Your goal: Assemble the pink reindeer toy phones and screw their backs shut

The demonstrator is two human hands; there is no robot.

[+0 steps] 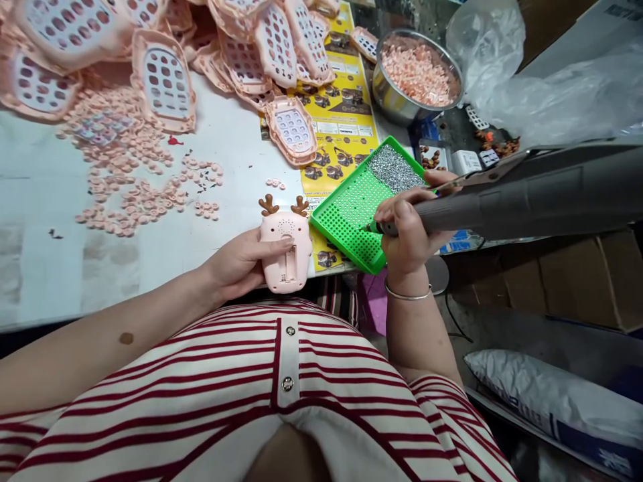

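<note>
My left hand (241, 261) grips a pink toy phone (274, 271) with brown antlers at the table's front edge. Its back faces up, with an uncovered battery compartment and small screw holes; the thumb lies across it. In my right hand (409, 231) is a grey electric screwdriver (482, 207), fingers wrapped round its front end. The driver's tip points left, over a green perforated tray (339, 217). Small silver screws (394, 167) are heaped at the tray's far end. Whether a screw sits on the tip is too small to tell.
Pink phone shells (165, 87) pile up at the back left, beside scattered small pink pieces (135, 201). A metal bowl (396, 107) of pink parts stands behind the tray. Clear plastic bags (567, 100) lie at the back right. Cardboard boxes (567, 278) stand below right.
</note>
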